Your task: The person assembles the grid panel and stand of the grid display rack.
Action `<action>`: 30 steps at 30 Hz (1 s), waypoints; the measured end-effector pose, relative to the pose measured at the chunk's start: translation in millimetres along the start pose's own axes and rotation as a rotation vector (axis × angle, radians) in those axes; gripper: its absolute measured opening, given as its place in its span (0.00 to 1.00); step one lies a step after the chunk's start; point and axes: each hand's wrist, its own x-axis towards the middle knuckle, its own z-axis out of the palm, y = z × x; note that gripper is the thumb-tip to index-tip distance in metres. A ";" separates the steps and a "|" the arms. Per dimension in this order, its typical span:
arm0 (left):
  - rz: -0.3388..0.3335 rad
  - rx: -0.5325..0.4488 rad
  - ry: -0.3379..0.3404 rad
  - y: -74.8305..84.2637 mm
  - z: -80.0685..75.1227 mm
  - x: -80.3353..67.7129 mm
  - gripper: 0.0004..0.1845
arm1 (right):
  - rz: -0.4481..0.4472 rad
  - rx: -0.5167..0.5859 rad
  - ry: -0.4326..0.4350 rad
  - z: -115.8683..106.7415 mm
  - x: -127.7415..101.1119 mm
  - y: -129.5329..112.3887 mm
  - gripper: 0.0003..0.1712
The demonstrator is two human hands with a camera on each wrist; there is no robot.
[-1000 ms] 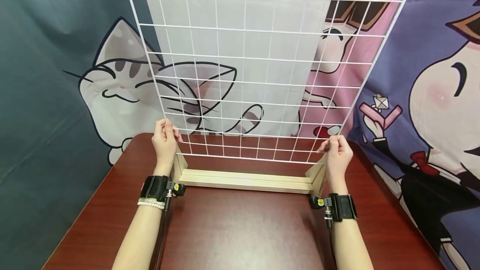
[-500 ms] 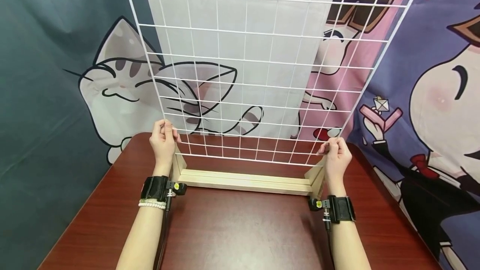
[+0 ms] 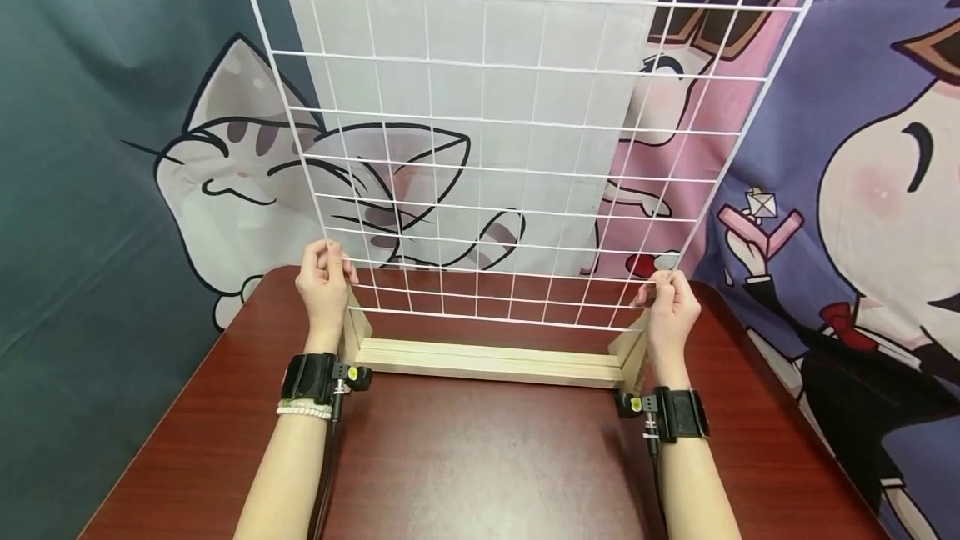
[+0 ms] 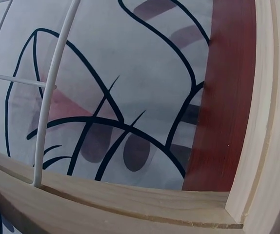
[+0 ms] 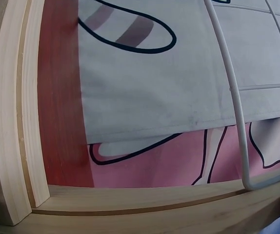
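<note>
A white wire grid panel (image 3: 477,317) stands upright in the head view, its lower edge above the crossbar of a pale wooden frame (image 3: 487,361). My left hand (image 3: 324,290) grips the panel's left side near the bottom. On the opposite side, my right hand (image 3: 670,315) pinches the right edge at about the same height. Close up in the left wrist view, the panel's bottom wire (image 4: 46,107) meets the grooved side piece (image 4: 106,200). In the right wrist view the panel's lower corner (image 5: 245,180) lies at the groove of the other side piece (image 5: 154,192).
The frame rests on a reddish-brown table (image 3: 480,457). Behind it hangs a printed cloth with cartoon figures (image 3: 247,173). Each wrist wears a black strap (image 3: 309,376) with a small camera and a cable running down the arm.
The panel's right side dipped slightly, then rose a little, and the panel has shifted slightly left. Both hands keep their hold; the wooden frame stays in place.
</note>
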 end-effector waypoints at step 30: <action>0.028 0.002 0.059 -7.3 1.0 -3.2 0.10 | -0.016 -0.035 -0.021 -0.2 5.3 2.8 0.11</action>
